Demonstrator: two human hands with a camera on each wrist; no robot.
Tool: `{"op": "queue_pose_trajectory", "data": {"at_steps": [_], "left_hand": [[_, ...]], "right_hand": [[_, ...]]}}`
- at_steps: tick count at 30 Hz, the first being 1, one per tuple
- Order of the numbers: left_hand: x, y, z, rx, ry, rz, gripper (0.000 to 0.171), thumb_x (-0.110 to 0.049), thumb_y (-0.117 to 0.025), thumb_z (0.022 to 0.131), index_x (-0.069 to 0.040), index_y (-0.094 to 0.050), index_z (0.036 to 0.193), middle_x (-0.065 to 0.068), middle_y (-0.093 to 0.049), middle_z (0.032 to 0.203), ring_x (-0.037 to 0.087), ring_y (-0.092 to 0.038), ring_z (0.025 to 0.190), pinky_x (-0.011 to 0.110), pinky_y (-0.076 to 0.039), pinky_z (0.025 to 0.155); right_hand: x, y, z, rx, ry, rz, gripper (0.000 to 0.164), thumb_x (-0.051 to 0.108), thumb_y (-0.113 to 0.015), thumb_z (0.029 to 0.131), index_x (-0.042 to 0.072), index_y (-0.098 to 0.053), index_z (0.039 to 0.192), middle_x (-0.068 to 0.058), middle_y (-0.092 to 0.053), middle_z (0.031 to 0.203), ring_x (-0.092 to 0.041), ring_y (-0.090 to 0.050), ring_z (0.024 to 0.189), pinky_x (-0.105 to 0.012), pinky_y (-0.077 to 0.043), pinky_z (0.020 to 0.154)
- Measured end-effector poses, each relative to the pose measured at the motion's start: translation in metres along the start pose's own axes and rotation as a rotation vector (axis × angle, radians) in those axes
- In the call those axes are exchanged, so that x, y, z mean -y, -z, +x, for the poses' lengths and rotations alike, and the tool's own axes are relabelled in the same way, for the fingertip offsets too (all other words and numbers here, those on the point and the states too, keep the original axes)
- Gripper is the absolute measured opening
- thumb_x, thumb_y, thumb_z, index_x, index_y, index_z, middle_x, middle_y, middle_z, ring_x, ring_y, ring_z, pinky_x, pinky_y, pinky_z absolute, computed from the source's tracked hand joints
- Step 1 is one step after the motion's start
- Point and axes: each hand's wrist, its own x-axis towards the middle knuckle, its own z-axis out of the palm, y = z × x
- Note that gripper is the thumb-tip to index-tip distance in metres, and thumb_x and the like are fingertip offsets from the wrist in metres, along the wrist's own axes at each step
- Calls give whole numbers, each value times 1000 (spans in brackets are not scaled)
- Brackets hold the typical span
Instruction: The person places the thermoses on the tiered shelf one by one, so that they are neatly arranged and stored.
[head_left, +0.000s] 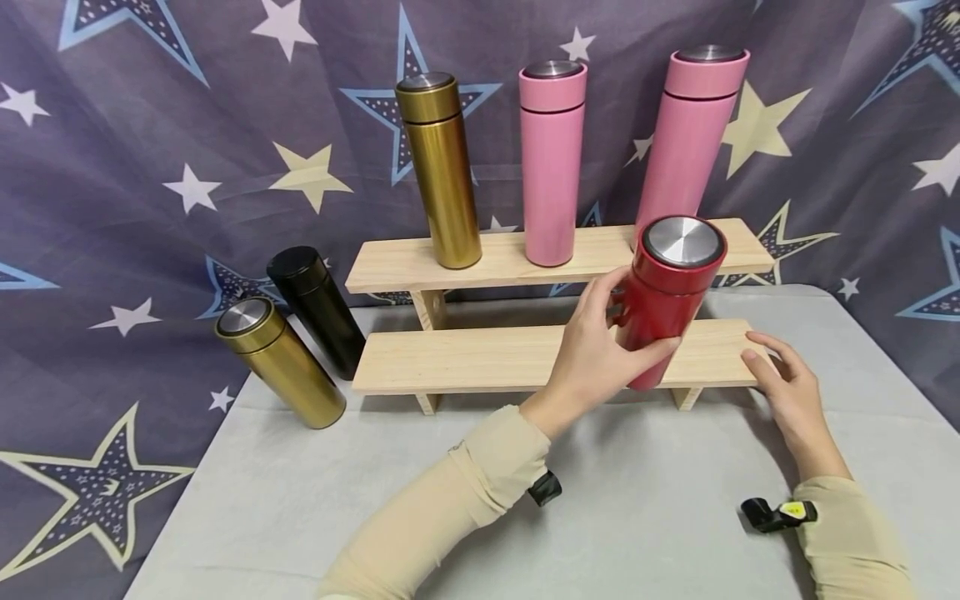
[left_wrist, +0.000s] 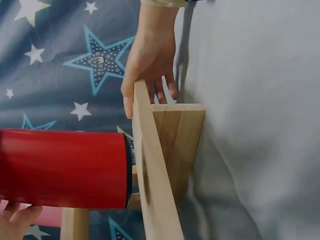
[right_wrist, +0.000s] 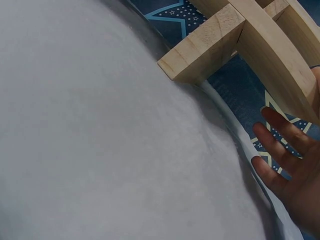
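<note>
My left hand [head_left: 596,350] grips a red thermos bottle [head_left: 663,300] with a steel-topped lid, thumb across its front and fingers round its far side. The bottle is tilted slightly in the head view, overlapping the lower board of a two-tier wooden stand [head_left: 457,362]. In the left wrist view its dark base comes close to that board [left_wrist: 157,180]. At the board's right end, my right hand [head_left: 795,400] holds the corner with thumb on top. Its other fingers [right_wrist: 280,150] stretch out below the board in the right wrist view.
On the upper board [head_left: 495,254] stand a gold bottle [head_left: 442,179] and two pink bottles, one in the middle [head_left: 552,175] and one at right [head_left: 690,142]. Left of the stand, another gold bottle [head_left: 288,367] and a black bottle [head_left: 318,312] stand on the grey-covered table [head_left: 300,517].
</note>
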Motion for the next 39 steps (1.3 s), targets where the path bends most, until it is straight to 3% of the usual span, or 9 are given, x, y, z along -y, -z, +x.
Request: {"op": "queue_pose_trajectory", "data": {"at_steps": [8,20,39], "left_hand": [[5,-15,13,-17,72,-75,78,-20,-84,79,-13,-40,143,-1,-49,133,3,-50,114,15,-49,89],[12,-33,32,-46,63,22,79,-24,-87,77,-18,-43,143,-3,-52,128,0,-50,112,12,-47,87],[15,-42,31,-43,63,87,78,-28,-86,77,-19,-44,142,-5,-53,123,-1,-48,113,14,-44,90]], "right_hand": [[0,0,0,2,-3,62,40,27,-65,96,24,-61,136,18,-57,110,6,-59,92,-7,-48,74],[0,0,0,10,1,89,39,26,-66,96,23,-62,135,21,-58,105,6,-60,89,-7,-49,72],[-2,0,1,7,-1,94,39,26,-66,96,24,-62,134,22,-60,103,6,-61,89,-7,-49,72]]}}
